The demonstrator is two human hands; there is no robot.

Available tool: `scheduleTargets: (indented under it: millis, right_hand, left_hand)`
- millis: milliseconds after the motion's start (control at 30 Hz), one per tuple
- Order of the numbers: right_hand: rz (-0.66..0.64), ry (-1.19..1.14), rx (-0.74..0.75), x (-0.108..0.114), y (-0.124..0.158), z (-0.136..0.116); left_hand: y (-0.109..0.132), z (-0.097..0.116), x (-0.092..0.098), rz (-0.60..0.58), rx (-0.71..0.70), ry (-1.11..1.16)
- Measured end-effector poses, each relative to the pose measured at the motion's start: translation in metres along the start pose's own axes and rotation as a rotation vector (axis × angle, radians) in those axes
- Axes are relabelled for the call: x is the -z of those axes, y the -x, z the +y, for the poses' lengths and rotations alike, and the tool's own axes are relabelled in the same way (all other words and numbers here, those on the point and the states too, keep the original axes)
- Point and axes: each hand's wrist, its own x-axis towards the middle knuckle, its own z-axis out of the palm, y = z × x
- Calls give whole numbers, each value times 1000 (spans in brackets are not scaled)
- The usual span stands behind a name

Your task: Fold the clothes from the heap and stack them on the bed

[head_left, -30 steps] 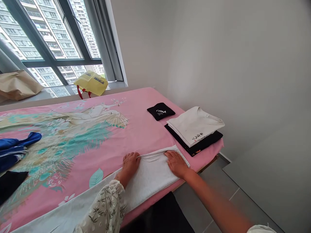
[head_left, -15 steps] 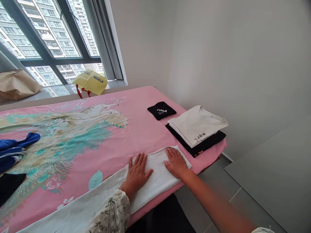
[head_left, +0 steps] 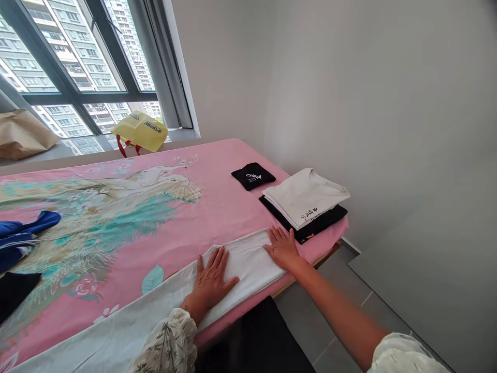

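A long pair of white trousers [head_left: 246, 267], folded lengthwise, lies along the near edge of the bed, running from the lower left to the right corner. My left hand [head_left: 212, 280] rests flat on the cloth with its fingers spread. At the right end of the trousers, my right hand [head_left: 282, 249] is also open and presses down flat, covering part of the end. Just beyond that hand sits a stack of folded clothes, with a white shirt [head_left: 306, 194] over black garments [head_left: 324, 220]. A small folded black garment [head_left: 253, 176] marked "CHINA" lies behind the stack.
A pink patterned sheet [head_left: 217, 160] covers the bed. Blue clothing [head_left: 29, 233] and a black cloth [head_left: 17, 292] lie at the left. A yellow bag [head_left: 142, 129] and a brown paper bag [head_left: 23, 134] stand by the window. A grey wall borders the right side.
My right hand has shifted slightly outward along the trousers, now covering the ribbed edge that showed before. My left hand stays flat on the cloth. The view has moved slightly.
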Motion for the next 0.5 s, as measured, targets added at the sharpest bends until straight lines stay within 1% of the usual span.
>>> scheduleTargets:
  millis: [33, 67, 133, 167, 233, 267, 300, 367, 433, 500]
  right_hand:
    - [12, 13, -18, 4, -2, 5]
    - [28, 22, -18, 7, -2, 4]
    - [71, 28, 47, 9, 2, -8]
    - [82, 23, 94, 6, 6, -17]
    - [73, 15, 173, -6, 19, -30]
    - [46, 18, 170, -14, 25, -33]
    - [44, 35, 158, -24, 30, -33]
    - [67, 70, 154, -44, 35, -27]
    - [94, 101, 175, -59, 34, -18]
    - [124, 121, 191, -68, 32, -12]
  left_hand:
    - [0, 2, 1, -14, 19, 5]
    - [0, 6, 3, -18, 38, 9]
    - [4, 19, 5, -7, 57, 23]
    - [8, 26, 5, 3, 56, 37]
    - [23, 36, 5, 16, 40, 78]
    - [33, 37, 4, 25, 45, 92]
    - [45, 35, 4, 33, 62, 100]
    - [74, 23, 7, 36, 135, 100]
    - [110, 1, 13, 18, 242, 89]
    - [153, -27, 23, -7, 381, 62]
